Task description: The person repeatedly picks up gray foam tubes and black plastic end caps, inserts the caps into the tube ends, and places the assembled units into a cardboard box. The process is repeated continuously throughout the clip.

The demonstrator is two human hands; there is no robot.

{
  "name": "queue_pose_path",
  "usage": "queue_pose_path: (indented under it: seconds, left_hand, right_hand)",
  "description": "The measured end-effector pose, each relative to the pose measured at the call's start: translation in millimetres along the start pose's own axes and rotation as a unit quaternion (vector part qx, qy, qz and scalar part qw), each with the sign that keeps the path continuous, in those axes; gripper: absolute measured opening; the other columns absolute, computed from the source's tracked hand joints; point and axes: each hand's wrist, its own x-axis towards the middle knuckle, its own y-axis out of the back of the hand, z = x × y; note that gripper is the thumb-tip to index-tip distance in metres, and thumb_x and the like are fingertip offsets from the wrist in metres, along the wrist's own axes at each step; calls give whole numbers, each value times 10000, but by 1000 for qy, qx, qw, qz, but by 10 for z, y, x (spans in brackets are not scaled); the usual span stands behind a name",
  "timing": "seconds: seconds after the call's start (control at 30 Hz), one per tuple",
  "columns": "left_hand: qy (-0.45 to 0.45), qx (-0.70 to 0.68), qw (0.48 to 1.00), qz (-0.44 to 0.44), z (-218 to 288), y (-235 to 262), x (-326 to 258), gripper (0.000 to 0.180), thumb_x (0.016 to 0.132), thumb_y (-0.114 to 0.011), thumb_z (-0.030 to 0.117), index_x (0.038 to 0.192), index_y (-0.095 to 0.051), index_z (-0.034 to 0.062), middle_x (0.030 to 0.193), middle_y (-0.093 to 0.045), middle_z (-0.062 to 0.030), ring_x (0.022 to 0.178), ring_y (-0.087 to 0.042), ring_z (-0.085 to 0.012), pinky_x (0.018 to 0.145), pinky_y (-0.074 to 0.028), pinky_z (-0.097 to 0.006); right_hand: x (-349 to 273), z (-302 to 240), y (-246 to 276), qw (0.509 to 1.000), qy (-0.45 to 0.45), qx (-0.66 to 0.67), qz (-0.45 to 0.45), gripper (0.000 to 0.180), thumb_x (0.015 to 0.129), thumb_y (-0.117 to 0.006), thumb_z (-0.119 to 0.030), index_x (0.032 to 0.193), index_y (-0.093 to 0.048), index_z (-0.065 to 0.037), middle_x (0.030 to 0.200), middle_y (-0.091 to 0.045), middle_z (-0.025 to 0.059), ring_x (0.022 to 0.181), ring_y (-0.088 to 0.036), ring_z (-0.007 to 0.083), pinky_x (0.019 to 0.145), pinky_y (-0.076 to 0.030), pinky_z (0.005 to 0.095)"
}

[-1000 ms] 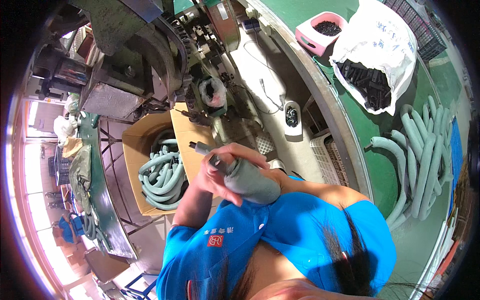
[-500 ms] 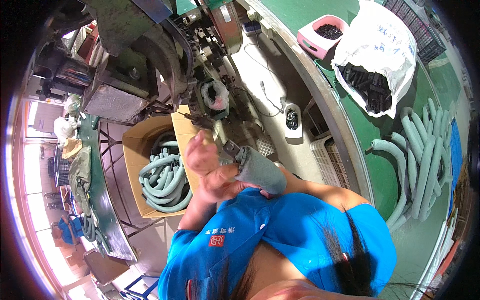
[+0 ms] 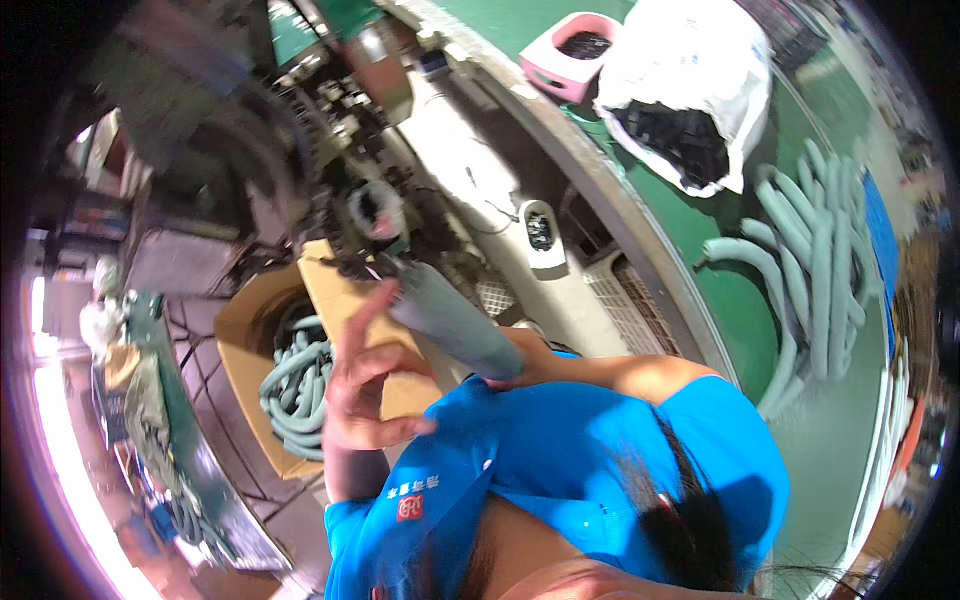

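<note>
A grey-green foam-covered tube [image 3: 455, 320] slants up and left in front of my chest, its far end by the machine [image 3: 350, 215]. My right hand [image 3: 515, 360] is closed round its near end, fingers mostly hidden behind the tube. Just left of the tube is my left hand [image 3: 375, 390], its fingers spread and nothing in them. One of its fingertips comes close to the tube's upper part; whether it touches, I cannot tell. The tube's far end is blurred.
A cardboard box [image 3: 245, 350] of similar tubes [image 3: 300, 390] stands to the left. On the green bench [image 3: 690, 290] at right lie more foam tubes [image 3: 825, 260], a white sack [image 3: 690, 60] of black parts and a pink bin [image 3: 565, 75]. A white tray [image 3: 541, 245] sits nearer the machine.
The tube has swung up and left toward the machine, in my right hand. My left hand has come off it and spread its fingers. The whole view has shifted.
</note>
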Motion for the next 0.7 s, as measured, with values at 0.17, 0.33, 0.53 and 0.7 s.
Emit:
queue_pose_path:
  seconds: [0.17, 0.33, 0.53, 0.7]
  left_hand:
    - [92, -128, 981, 114, -311, -656, 157, 1222, 640, -847, 246, 1449, 68, 195, 1394, -264, -203, 1055, -534, -309, 902, -436, -424]
    - [271, 129, 954, -4, -803, -666, 62, 766, 689, -718, 90, 1343, -320, 49, 1050, -571, -136, 925, -559, -194, 828, -457, -338]
    - [337, 231, 912, -31, -716, -514, -85, 495, 677, -693, 146, 1118, -521, -2, 860, -623, -143, 802, -604, -191, 751, -480, -340]
    - [325, 304, 895, 37, -620, -562, -332, 521, 673, -668, 117, 1165, -525, 27, 888, -642, -196, 866, -657, -293, 778, -498, -369]
  right_hand:
    - [117, -62, -108, 998, 8, 63, 18, 468, 720, -759, -237, 1099, -557, -51, 1060, -589, 169, 1028, -563, 286, 873, -430, 379]
    - [139, 165, 309, 969, 102, -152, -169, 523, 761, -720, -389, 1115, -560, -39, 1058, -578, 194, 1022, -535, 345, 909, -420, 408]
    - [-12, 341, 2852, 659, -242, -677, 219, 175, 758, -574, -161, 735, -642, -2, 757, -621, 186, 726, -624, 332, 663, -516, 431]
    - [-35, 393, 4057, 493, -361, -744, 270, 296, 844, -527, -272, 1034, -626, -68, 1075, -608, 158, 1009, -599, 334, 752, -533, 463]
